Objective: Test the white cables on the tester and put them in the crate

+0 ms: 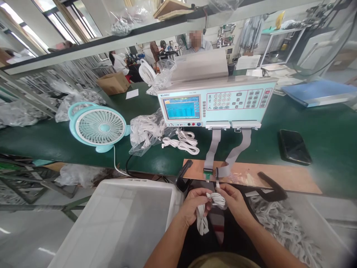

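Observation:
My left hand point(193, 205) is closed on a coiled white cable point(202, 222), with loops hanging below the fingers and more loops stretching toward my other hand. My right hand point(233, 201) pinches the cable's white plug point(218, 185) at the end of a grey ribbon cable point(224, 170). Whether the plug is fully seated there I cannot tell. Just left of it, a small green circuit board point(208, 175) hangs from a second ribbon cable point(212, 150). Both ribbons run up to a light-blue tester point(182, 89) with a lit screen.
Bundled white cables point(184, 143) and a bagged pile point(146, 130) lie left of the ribbons. A fan point(102, 126) stands farther left, a phone point(295, 146) right. White bins flank my lap, the left bin point(92, 208) near my forearm. Black clamps hold a wooden board point(295, 176).

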